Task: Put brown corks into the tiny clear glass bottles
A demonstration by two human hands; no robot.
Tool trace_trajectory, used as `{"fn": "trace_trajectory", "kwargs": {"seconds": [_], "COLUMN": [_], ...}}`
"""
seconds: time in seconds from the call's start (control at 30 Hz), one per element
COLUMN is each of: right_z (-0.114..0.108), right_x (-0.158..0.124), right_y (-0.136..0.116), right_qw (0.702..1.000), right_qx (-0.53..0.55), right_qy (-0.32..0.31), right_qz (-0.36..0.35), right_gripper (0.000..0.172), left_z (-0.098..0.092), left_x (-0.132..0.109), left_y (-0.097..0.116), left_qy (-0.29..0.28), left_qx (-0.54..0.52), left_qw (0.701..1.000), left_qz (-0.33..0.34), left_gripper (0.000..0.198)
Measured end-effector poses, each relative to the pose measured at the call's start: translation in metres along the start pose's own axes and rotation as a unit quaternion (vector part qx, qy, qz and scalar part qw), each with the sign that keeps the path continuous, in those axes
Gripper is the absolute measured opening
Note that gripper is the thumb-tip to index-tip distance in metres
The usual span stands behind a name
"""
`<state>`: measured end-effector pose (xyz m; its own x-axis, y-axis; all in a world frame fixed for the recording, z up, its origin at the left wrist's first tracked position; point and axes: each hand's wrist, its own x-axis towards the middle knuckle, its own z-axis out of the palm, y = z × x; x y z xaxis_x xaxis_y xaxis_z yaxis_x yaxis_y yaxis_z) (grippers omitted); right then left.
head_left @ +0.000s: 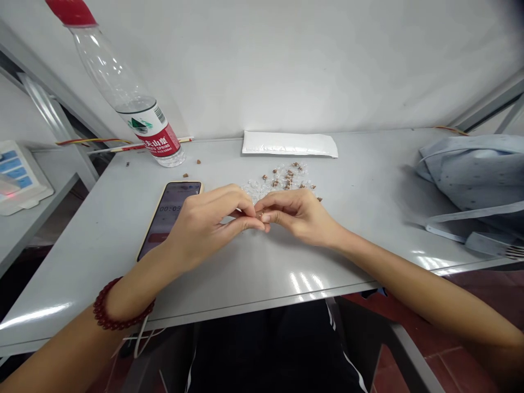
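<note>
My left hand (pixel 204 224) and my right hand (pixel 301 215) meet at the fingertips above the grey table (pixel 254 273). Between them they pinch a small brownish piece (pixel 260 214), mostly hidden by my fingers. Just beyond my fingertips lie several small brown components (pixel 289 177) among scraps of clear plastic (pixel 262 189). A smartphone (pixel 170 215) lies under the heel of my left hand, its screen lit with a timer. A bracelet of dark red beads (pixel 120 307) circles my left wrist.
A plastic water bottle (pixel 135 98) with a red cap stands at the back left. A white padded envelope (pixel 290 144) lies along the wall, and a pale blue cloth bag (pixel 475 180) sits at the right. Thin wires (pixel 90 141) run along the back left edge.
</note>
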<state>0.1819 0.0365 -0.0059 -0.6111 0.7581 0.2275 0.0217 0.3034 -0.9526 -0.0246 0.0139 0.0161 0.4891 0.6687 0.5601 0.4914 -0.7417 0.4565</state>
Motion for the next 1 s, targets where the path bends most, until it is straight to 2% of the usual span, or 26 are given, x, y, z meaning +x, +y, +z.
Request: {"fn": "trace_trajectory", "kwargs": {"seconds": [0.17, 0.27, 0.43, 0.53, 0.63, 0.7, 0.77, 0.87, 1.0], "right_z": [0.010, 0.012, 0.007, 0.000, -0.010, -0.017, -0.023, -0.030, -0.034], "right_x": [-0.005, -0.005, -0.002, 0.000, 0.001, 0.002, 0.003, 0.006, 0.007], "right_y": [-0.004, -0.007, -0.008, -0.006, -0.002, 0.002, 0.007, 0.013, 0.018], "right_qw": [0.996, 0.997, 0.997, 0.998, 0.989, 0.973, 0.952, 0.901, 0.835], "right_qx": [0.078, 0.060, 0.022, 0.023, -0.063, -0.149, -0.243, -0.403, -0.545], "right_qy": [-0.019, -0.035, -0.005, 0.041, 0.132, 0.174, 0.183, 0.150, 0.069], "right_qz": [0.025, 0.038, 0.073, 0.051, 0.006, -0.019, -0.040, -0.058, -0.025], "right_gripper": [0.012, 0.014, 0.016, 0.022, 0.020, 0.019, 0.023, 0.029, 0.037], "left_z": [-0.004, -0.002, 0.003, -0.004, -0.017, -0.025, -0.030, -0.031, -0.027], "left_x": [0.002, 0.002, 0.002, 0.003, 0.001, -0.003, -0.010, -0.020, -0.028], "left_y": [0.001, -0.001, 0.000, -0.002, -0.012, -0.022, -0.032, -0.042, -0.045], "left_qy": [0.010, -0.003, 0.014, 0.005, -0.057, -0.130, -0.174, -0.206, -0.218], "left_qx": [0.014, -0.006, 0.035, 0.095, 0.161, 0.203, 0.221, 0.212, 0.166], "left_qw": [1.000, 1.000, 0.999, 0.995, 0.980, 0.959, 0.944, 0.940, 0.949], "left_qz": [0.001, -0.001, 0.006, -0.028, -0.103, -0.148, -0.173, -0.170, -0.155], "left_gripper": [0.016, 0.018, 0.017, 0.019, 0.021, 0.022, 0.020, 0.010, 0.013]}}
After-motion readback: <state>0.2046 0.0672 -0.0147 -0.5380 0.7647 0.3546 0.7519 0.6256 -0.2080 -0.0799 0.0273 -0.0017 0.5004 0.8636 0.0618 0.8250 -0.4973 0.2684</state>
